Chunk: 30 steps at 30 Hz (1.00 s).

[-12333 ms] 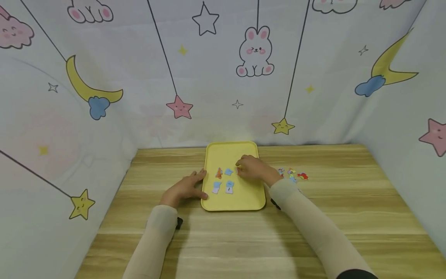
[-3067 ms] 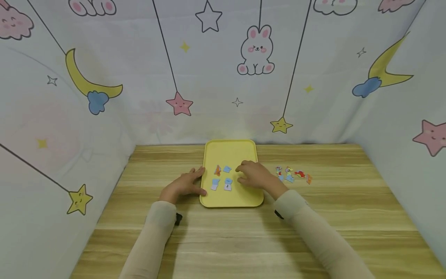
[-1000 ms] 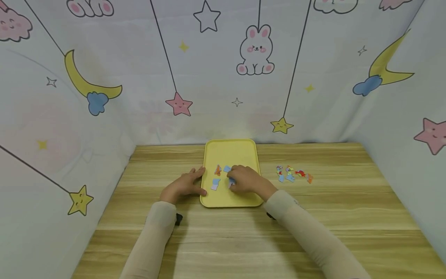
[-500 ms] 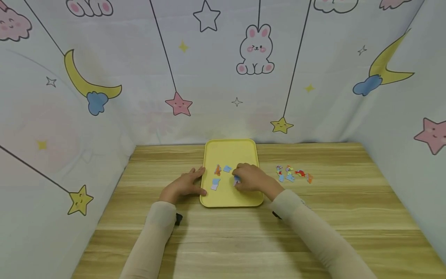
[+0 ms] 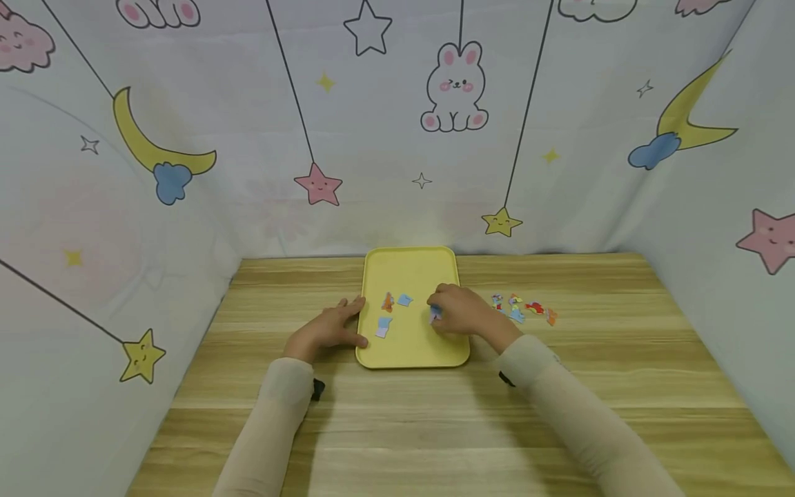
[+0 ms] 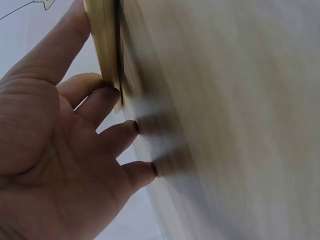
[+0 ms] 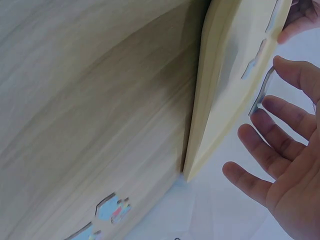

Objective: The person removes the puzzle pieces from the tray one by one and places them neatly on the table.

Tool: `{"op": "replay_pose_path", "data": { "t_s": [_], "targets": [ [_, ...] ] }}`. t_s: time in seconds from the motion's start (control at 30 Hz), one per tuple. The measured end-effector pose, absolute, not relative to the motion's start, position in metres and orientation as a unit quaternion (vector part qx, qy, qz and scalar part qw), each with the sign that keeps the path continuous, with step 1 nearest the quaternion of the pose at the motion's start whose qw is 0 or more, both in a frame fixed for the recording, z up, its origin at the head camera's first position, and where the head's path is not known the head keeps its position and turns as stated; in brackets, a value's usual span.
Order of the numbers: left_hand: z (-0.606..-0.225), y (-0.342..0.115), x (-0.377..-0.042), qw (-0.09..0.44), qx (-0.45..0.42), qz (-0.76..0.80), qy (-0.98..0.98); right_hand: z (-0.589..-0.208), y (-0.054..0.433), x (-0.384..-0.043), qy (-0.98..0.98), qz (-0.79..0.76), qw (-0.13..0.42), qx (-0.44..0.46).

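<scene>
The right hand [image 5: 464, 310] is over the right side of a yellow tray [image 5: 410, 266], pinching a small blue-and-lilac puzzle piece [image 5: 435, 314]. In the right wrist view, the pinched piece [image 7: 261, 92] shows edge-on between thumb and fingertips, raised off the tray. Three other pieces lie in the tray: an orange one [image 5: 388, 302], a blue one [image 5: 404, 300] and a blue-and-lilac one [image 5: 383, 327]. At the tray's left edge rests the left hand [image 5: 328, 330]. Its thumb and forefinger touch the rim, while other fingertips rest on the table [image 6: 240, 125].
Several colourful pieces lie on the table right of the tray, among them a red one [image 5: 535, 308] and an orange one [image 5: 551, 317]. The right forearm passes in front of them. A white printed cloth [image 5: 385, 138] walls the table at the back and sides.
The right hand has taken the blue-and-lilac piece from its spot beside the other one and carried it rightward across the tray. The left hand has stayed at the rim.
</scene>
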<state>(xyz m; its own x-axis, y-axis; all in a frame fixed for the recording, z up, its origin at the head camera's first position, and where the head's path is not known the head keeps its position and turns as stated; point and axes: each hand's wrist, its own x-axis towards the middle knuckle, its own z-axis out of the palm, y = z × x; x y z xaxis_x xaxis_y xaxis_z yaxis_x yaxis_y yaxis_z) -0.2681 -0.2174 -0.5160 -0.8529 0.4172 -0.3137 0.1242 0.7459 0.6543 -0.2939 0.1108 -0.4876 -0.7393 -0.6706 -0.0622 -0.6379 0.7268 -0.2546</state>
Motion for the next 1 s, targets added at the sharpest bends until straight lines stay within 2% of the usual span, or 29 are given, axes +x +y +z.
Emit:
{"op": "replay_pose_path", "data": {
  "t_s": [0.53, 1.0],
  "targets": [
    [-0.514, -0.218, -0.269, 0.226, 0.147, 0.326, 0.906, -0.481, 0.144, -0.296, 0.942, -0.132, 0.092, -0.296],
    [-0.515, -0.218, -0.267, 0.223, 0.145, 0.324, 0.908, -0.485, 0.172, -0.294, 0.943, -0.151, 0.079, -0.286]
  ]
}}
